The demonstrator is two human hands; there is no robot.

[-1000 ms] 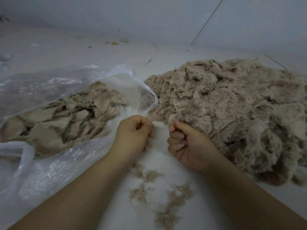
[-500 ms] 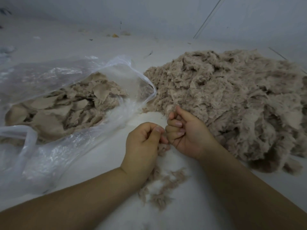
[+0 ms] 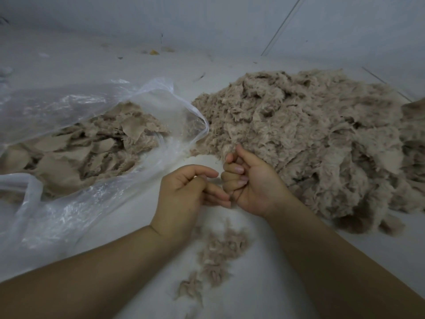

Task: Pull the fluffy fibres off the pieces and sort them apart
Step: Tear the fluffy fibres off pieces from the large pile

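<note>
Beige fluffy heap (image 3: 310,143) lies at one o'clock, touching the right hand (image 3: 249,183), the nearer one. Right fingers curl; contents cannot be told. Left hand (image 3: 184,194) hangs loosely curled, apparently empty. Plucked tufts (image 3: 218,252) at six.

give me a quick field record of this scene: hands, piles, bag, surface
left hand: fingers loosely curled, nothing visible in its grip
right hand: fingers curled in, contents cannot be told
big pile: fluffy tan pieces, right of the hands
plastic bag: clear, open, lying at left
bag contents: flatter tan pieces
loose tufts: small scatter between the forearms
surface: pale, with a few small specks
</note>
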